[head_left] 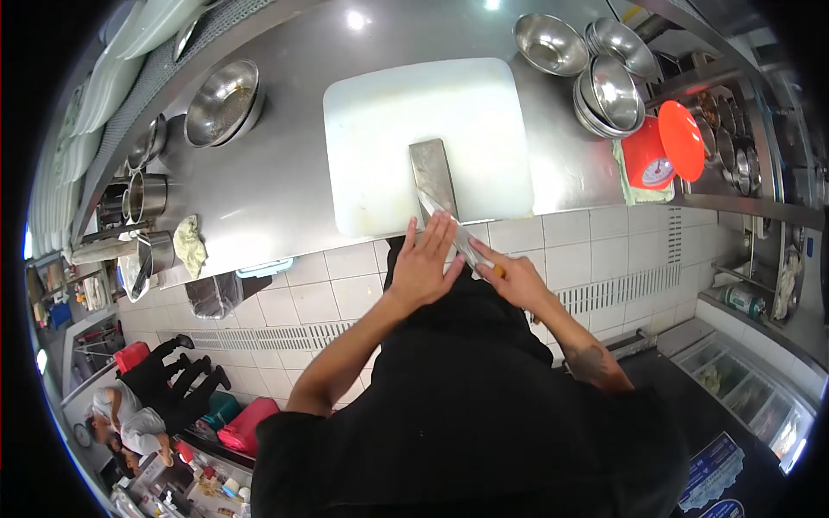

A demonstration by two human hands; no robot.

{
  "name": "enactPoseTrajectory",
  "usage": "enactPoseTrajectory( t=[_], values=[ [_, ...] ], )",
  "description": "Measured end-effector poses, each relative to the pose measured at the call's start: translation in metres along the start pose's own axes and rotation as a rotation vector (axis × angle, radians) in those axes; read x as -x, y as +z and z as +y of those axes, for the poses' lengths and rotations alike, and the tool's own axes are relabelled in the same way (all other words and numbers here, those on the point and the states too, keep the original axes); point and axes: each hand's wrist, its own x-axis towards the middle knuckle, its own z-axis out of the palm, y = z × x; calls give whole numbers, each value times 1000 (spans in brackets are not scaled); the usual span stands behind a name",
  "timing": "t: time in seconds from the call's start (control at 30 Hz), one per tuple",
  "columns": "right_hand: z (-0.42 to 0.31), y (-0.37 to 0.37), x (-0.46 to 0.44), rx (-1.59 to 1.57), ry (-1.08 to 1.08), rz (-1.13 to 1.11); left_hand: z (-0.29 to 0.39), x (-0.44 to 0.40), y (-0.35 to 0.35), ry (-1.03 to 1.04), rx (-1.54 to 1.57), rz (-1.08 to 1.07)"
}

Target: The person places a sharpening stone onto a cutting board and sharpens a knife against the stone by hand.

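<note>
While the right hand (515, 281) is gripping a knife (465, 245) by its handle (499, 271), the open left hand (420, 269) is resting flat on the blade (likely steadying it), angled over a whetstone (432, 167) on the cutting board (376, 129).

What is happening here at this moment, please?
A person holds a knife by its handle in the right hand. The left hand is spread flat, its fingers on or just over the blade. The blade's front part lies over the near end of a grey block, which looks like a sharpening stone. The block rests on a white cutting board on the metal counter. A red scale stands to the right.
</note>
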Motion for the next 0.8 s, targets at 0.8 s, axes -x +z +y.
enactPoseTrajectory(
  t=[0.8],
  values=[
    [-32, -9, -121, 41, -27, 117, -115, -105, -9, 94, -168, 133]
  ],
)
